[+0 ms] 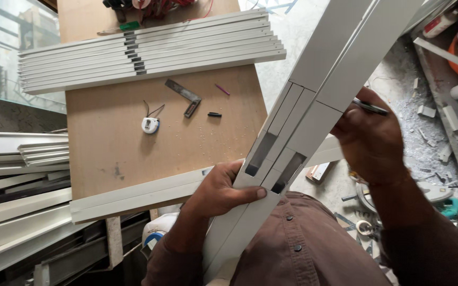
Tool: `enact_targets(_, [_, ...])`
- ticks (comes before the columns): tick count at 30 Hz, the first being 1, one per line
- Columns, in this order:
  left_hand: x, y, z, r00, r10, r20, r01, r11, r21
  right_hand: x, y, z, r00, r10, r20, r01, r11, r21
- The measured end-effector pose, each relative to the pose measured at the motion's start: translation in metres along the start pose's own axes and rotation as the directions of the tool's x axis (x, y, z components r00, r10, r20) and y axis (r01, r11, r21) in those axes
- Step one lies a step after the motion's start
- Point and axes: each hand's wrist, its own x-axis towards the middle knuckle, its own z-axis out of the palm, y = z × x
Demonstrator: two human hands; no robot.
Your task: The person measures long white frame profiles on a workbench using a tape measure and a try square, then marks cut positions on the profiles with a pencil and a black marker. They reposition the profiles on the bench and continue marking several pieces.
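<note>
Two long white aluminium profiles [314,106], held side by side, rise slantwise from the person's lap across the wooden bench [133,143]. This looks like the marking step at the dark slots near their lower end. The left hand [221,188] clamps the pair, fingers wrapped and thumb pressed across the face. The right hand [369,132] is closed on a pen [369,107] at the profiles' edge. A clean mark calls for a steady grip.
</note>
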Motion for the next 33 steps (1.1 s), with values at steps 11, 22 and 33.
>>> enact_targets(11, [-0.01, 0.024, -0.034, 0.991, 0.054, -0.12, -0.044, 0.995, 0.089, -0.041, 0.042, -0.036, 0.984, -0.105, 0.146, 0.072, 0.974, 0.213])
enact_targets(22, [-0.016, 0.011, -0.042, 0.991, 0.044, -0.125, -0.026, 0.99, 0.136, -0.038, 0.058, 0.015, 0.987, -0.162, 0.003, 0.162, 0.987, 0.019])
enact_targets(33, [-0.01, 0.013, -0.042, 0.99, 0.021, -0.141, 0.004, 0.985, 0.175, -0.016, 0.051, 0.042, 0.989, -0.129, -0.074, 0.133, 0.99, 0.048])
